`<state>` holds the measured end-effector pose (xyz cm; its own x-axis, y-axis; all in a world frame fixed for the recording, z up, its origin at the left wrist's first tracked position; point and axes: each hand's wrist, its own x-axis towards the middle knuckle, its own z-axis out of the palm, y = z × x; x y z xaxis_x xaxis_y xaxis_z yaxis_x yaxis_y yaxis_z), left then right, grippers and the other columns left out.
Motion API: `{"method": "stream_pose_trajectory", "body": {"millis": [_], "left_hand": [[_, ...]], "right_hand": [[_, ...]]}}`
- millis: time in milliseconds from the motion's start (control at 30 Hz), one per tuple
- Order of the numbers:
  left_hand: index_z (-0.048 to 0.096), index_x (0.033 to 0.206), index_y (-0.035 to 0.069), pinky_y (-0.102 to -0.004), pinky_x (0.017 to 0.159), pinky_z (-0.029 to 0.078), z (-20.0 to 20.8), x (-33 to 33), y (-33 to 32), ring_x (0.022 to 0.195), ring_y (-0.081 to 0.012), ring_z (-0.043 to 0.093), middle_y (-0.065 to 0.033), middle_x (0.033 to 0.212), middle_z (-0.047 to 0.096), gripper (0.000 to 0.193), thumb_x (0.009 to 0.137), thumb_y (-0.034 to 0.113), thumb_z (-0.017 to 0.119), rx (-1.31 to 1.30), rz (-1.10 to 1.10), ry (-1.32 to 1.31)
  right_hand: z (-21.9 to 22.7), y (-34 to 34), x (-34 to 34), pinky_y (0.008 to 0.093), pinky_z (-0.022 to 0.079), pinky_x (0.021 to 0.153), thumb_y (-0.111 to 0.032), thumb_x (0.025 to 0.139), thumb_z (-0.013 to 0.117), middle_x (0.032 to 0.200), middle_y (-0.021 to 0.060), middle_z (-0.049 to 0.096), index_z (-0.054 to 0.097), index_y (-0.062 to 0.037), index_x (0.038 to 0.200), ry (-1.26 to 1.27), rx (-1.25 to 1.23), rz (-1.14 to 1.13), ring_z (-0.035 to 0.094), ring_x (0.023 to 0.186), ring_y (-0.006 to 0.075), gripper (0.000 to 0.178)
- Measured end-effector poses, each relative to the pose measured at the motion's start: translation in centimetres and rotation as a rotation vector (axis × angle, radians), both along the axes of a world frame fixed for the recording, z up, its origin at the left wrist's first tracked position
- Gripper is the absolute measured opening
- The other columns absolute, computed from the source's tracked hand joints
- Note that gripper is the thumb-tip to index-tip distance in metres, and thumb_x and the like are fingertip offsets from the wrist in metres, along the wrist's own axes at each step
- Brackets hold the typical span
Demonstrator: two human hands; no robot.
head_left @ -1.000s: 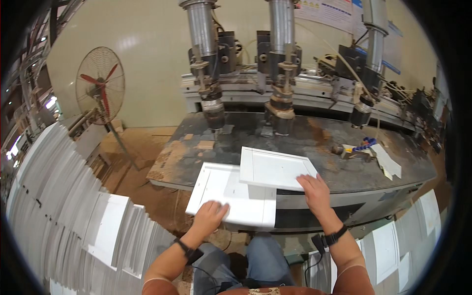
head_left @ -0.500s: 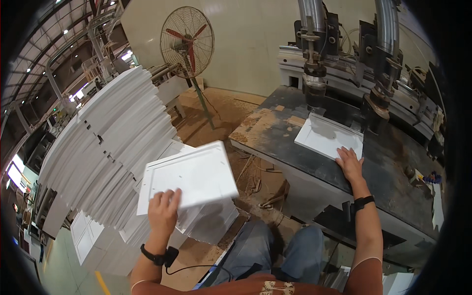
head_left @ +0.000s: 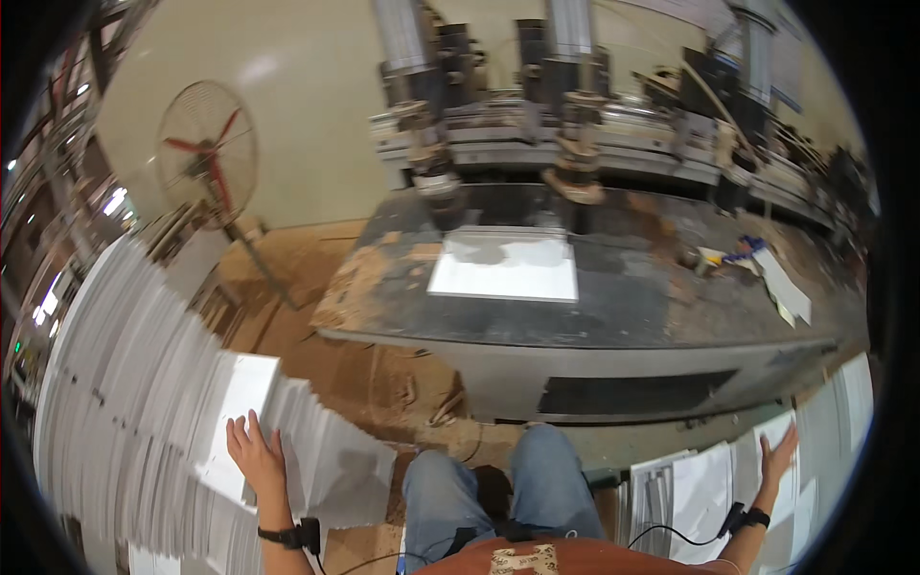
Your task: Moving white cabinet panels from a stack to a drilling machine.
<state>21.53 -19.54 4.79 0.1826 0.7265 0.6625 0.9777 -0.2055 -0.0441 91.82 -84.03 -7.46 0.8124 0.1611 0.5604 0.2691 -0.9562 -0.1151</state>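
My left hand (head_left: 257, 452) is open, its fingers spread over a white panel (head_left: 247, 383) that leans at the end of the long stack on the left. My right hand (head_left: 778, 456) is out at the far right, fingers stretched and thumb apart, against the white panels (head_left: 709, 489) standing in a row there. No panel is clearly gripped by either hand. Another white framed panel (head_left: 522, 275) lies flat on the dark machine table (head_left: 613, 311), under the vertical machine heads, with neither hand on it.
Two metal machine heads (head_left: 441, 182) (head_left: 575, 163) hang over the table's back edge. A caged standing fan (head_left: 209, 144) is at the back left. Sawdust covers the table's left corner (head_left: 359, 287). Scraps and a blue item (head_left: 743, 251) lie at the table's right.
My left hand has brought its panel to the left stack and let go. My right hand has left the table panel for the right-hand row. The view has swung right.
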Motion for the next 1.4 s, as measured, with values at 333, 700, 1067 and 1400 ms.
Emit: {"method": "stream_pose_trajectory", "body": {"millis": [333,700,1067,1400], "left_hand": [[0.057,0.121,0.009,-0.0517,0.102,0.032,-0.3,32.8,3.5,0.12,-0.0339,0.044,-0.0117,0.119,0.053,0.052,0.074,0.025,0.073,-0.039,-0.998,-0.06],[0.052,0.128,0.006,-0.055,0.107,0.024,-3.9,40.1,9.0,0.125,-0.0359,0.04,-0.0178,0.13,0.049,0.072,0.08,0.058,0.059,-0.302,-0.872,-0.092],[0.06,0.107,0.011,-0.0337,0.068,0.046,0.4,18.4,-0.7,0.082,-0.0223,0.055,-0.0056,0.086,0.054,0.037,0.071,0.01,0.061,-0.052,-1.095,0.284],[0.064,0.111,0.011,-0.0359,0.068,0.045,10.0,1.7,-8.9,0.082,-0.0248,0.056,-0.0065,0.093,0.061,0.043,0.069,0.003,0.06,0.042,-0.298,0.289]], "right_hand": [[-1.4,-1.3,-15.5,0.0631,0.028,0.101,-0.013,0.081,0.061,0.142,0.0062,0.041,0.038,-0.0132,0.139,0.399,-0.181,-0.525,0.034,0.131,0.0342,0.062],[11.0,12.8,-19.5,0.0455,0.042,0.093,0.009,0.063,0.049,0.114,0.0149,0.062,0.061,-0.0031,0.111,-0.191,0.155,0.429,0.053,0.103,0.0378,0.051],[12.9,47.1,-12.7,0.0547,0.042,0.094,-0.015,0.077,0.06,0.119,0.0054,0.06,0.059,-0.0133,0.117,-0.192,-0.095,1.143,0.05,0.117,0.0335,0.04],[11.6,60.7,-13.0,0.0563,0.041,0.093,-0.04,0.084,0.061,0.134,0.0068,0.05,0.055,-0.016,0.125,0.306,-0.179,1.159,0.039,0.13,0.0291,0.048]]}}
